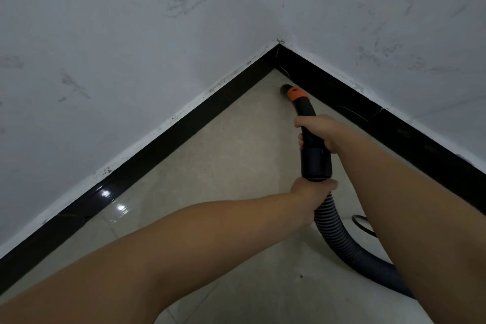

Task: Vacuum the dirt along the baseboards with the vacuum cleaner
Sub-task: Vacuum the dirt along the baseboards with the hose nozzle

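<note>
- A room corner seen from above: two pale grey-white walls (131, 34) meet at a vertical seam, both smudged with dark scuffs and streaks.
- A glossy black baseboard (163, 139) runs along the foot of each wall; the two runs meet in the corner, and a thin white strip with dark specks lies along its upper edge.
- The floor (223, 160) is pale beige glossy tile, with bright reflections near the left run of baseboard and a small dark speck near the lower middle.
- The vacuum cleaner's rigid black tube (311, 137) points into the corner; its dark nozzle end (285, 88) sits on the floor just beside the right-hand run of baseboard, close to the corner, with an orange collar (296, 94) right behind it.
- The right hand (319, 130) grips the tube partway up, fingers curled round it and the thumb across the top; the bare forearm stretches forward from the lower right.
- The left hand (313, 189) grips lower, where the wide black cuff (315, 164) meets the ribbed hose (331, 223), fingers wrapped round that joint; its bare forearm reaches in from the lower left.
- The hose bends down and away to the right, passing behind the right forearm.
- A loop of thin black cord (361, 223) lies on the floor beside the hose.
- No brand, label or writing can be read on the vacuum parts.
</note>
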`<state>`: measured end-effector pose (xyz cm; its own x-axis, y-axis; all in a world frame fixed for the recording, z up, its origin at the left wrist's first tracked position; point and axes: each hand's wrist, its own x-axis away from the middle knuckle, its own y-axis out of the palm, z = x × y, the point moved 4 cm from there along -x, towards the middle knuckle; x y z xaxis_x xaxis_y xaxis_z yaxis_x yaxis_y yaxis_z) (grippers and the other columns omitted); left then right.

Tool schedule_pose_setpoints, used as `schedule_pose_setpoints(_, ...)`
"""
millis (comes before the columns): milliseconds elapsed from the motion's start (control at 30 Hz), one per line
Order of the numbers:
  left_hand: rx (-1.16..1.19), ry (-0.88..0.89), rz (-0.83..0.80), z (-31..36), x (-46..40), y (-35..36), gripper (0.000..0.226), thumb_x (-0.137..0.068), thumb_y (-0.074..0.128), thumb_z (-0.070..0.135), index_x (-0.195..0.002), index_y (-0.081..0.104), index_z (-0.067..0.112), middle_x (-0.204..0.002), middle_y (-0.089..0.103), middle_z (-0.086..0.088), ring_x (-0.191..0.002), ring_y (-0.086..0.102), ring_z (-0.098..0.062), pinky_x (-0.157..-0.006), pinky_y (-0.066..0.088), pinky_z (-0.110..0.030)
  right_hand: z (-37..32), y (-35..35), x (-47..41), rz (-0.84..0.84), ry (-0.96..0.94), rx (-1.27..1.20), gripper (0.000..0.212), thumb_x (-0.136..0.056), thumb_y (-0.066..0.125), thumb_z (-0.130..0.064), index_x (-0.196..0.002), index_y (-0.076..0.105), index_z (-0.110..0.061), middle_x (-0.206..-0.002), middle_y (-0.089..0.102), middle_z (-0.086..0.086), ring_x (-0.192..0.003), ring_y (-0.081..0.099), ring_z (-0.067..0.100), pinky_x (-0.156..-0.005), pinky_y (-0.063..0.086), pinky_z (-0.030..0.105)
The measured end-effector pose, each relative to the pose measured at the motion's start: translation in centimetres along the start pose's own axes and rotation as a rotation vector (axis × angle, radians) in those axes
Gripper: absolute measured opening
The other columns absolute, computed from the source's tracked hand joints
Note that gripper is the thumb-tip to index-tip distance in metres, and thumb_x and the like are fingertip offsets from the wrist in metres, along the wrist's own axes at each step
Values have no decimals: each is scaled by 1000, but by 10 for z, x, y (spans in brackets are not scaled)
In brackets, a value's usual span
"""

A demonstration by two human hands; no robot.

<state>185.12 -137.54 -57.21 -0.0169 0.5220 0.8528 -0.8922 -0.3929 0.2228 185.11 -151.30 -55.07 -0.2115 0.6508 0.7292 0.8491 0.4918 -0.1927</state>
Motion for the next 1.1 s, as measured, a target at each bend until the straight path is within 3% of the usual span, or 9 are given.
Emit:
schedule_pose_setpoints(267, 25, 3, 37, 4, -9, -17, 32, -86, 68, 18, -114, 56, 10, -106, 57, -9, -102, 56, -24, -94, 50, -37, -8, 19, -7, -4, -27, 20, 30, -87, 61, -11, -112, 48, -2, -69, 56, 12, -52, 56, 20, -50, 53, 30)
schedule_pose_setpoints(500, -143, -94, 57, -47, 12, -38, 13, -86, 67, 16, -87, 55, 14, -89, 58, -5, -95, 58, -25, -86, 52, -34, 45, 34, 29, 98, -12, -103, 13, -87, 61, -9, -91, 50, -4, -65, 54, 13, -48, 52, 22, -47, 50, 29)
schedule_pose_setpoints(667, -374, -122, 38, -79, 33, -58, 30, -84, 66, 16, -111, 58, 8, -95, 60, -8, -91, 58, -24, -76, 49, -30, 96, 35, 61, 255, 6, -312, 13, -87, 61, -13, -92, 50, -8, -66, 55, 11, -49, 53, 22, -47, 49, 28)
schedule_pose_setpoints(767, -513, -146, -21, -87, 46, -60, 36, -82, 67, 16, -115, 58, 7, -96, 61, -10, -89, 60, -24, -68, 50, -29, 120, 27, 81, 357, 41, -420, 15, -87, 61, -14, -96, 51, -7, -66, 56, 11, -50, 54, 21, -49, 50, 29)
schedule_pose_setpoints(1100, -745, -139, -149, -108, 72, -45, 24, -81, 68, 18, -101, 58, 11, -82, 61, -5, -77, 61, -19, -58, 49, -25, 166, -2, 128, 503, 125, -588, 15, -89, 59, -17, -97, 51, -6, -68, 58, 11, -51, 56, 20, -54, 53, 31)
